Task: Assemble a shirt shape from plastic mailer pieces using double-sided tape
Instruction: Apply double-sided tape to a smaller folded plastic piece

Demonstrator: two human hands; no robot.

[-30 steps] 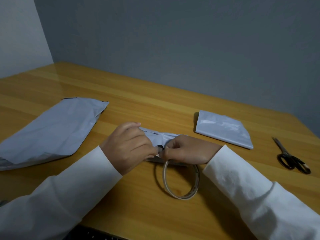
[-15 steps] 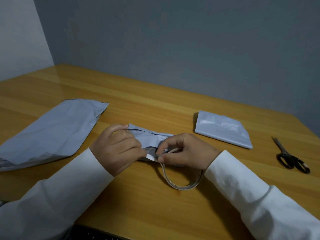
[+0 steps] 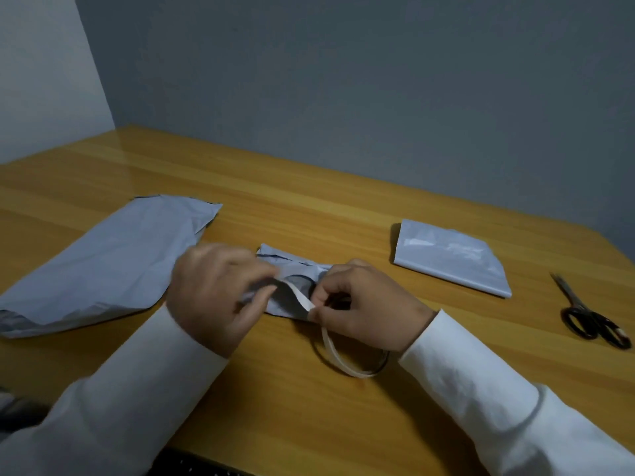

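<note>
A small grey mailer piece (image 3: 295, 266) lies in the middle of the wooden table (image 3: 309, 201), partly under both hands. My left hand (image 3: 216, 290) pinches the free end of a white tape strip (image 3: 300, 295) that stretches across the piece. My right hand (image 3: 364, 304) grips the thin roll of double-sided tape (image 3: 343, 362), whose ring stands on the table under my palm. A large grey mailer piece (image 3: 103, 262) lies at the left, a folded smaller one (image 3: 450, 257) at the right.
Black-handled scissors (image 3: 591, 314) lie shut at the far right near the table edge. A dark object (image 3: 192, 467) shows at the table's near edge. Grey walls close the table's far and left sides.
My left hand has drawn away to the left, pulling a length of tape off the roll. The roll stays in my right hand, almost where it was.
</note>
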